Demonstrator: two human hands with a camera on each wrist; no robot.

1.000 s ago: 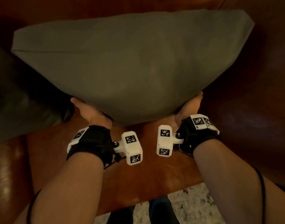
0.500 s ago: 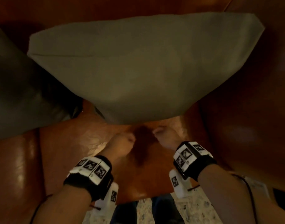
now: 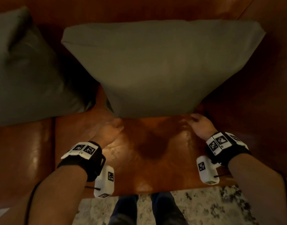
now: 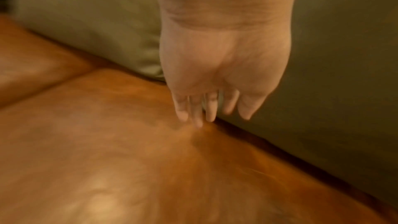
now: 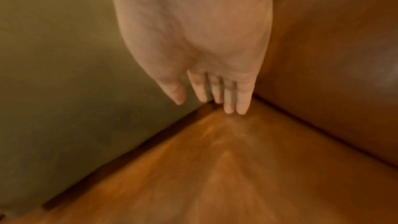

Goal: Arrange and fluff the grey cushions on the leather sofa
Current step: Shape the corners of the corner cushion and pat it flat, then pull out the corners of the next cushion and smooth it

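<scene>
A big grey cushion (image 3: pixel 162 65) stands up on the brown leather sofa (image 3: pixel 152 153), leaning on the sofa's back, in the corner by the sofa's arm. Its bottom edge sits on the sofa seat. A second grey cushion (image 3: pixel 25 75) leans on the sofa's back just beside the big cushion, on its left. The left hand (image 3: pixel 109 132) is low over the seat, near the big cushion's bottom left corner. Its grip is loose, with fingers (image 4: pixel 194 108) straight and pointing down, and it holds nothing. The right hand (image 3: pixel 200 125) is near the big cushion's bottom right corner. Its grip is loose too, fingers (image 5: pixel 229 94) straight, holding nothing. Both wrist views are blurry. A speckled rug (image 3: pixel 212 207) lies on the floor in front of the sofa
</scene>
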